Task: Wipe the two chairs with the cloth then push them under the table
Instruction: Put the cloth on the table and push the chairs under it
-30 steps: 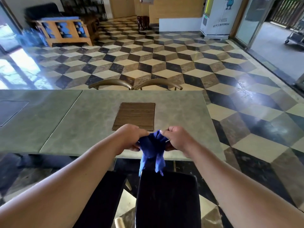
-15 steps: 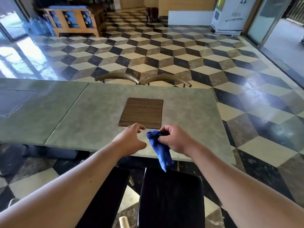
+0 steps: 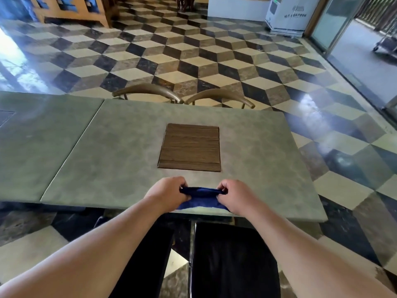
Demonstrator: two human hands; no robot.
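1. Chairs. Two dark chairs stood side by side below your forearms, on the near side of the table (image 3: 129, 158): the left chair (image 3: 146, 254) and the right chair (image 3: 234, 261). A strip of floor (image 3: 178, 263) showed between them. How far either one reached under the table could not be told.

2. Hands. Your left hand (image 3: 169, 190) and right hand (image 3: 234, 195) were over the table's near edge, knuckles up and fingers curled. Each hand pinched one end of the cloth (image 3: 200, 198).

3. Cloth. The blue cloth was stretched between your two hands, just inside the table's near edge. Whether it touched the top could not be told.

4. Table. The top was grey-green. A brown wooden panel (image 3: 190, 147) lay in its middle, just beyond your hands and apart from them. A second table (image 3: 38, 136) met it edge to edge on the left.

5. Far side. Two far chairs (image 3: 148, 90) (image 3: 219, 96) showed only their curved backs above the far edge, with the tips almost touching.

6. Room. The floor carried a cube pattern of tiles. A wooden bench (image 3: 73, 9) stood far left. A white machine (image 3: 287, 14) stood far right, beside a glass door (image 3: 335, 24).
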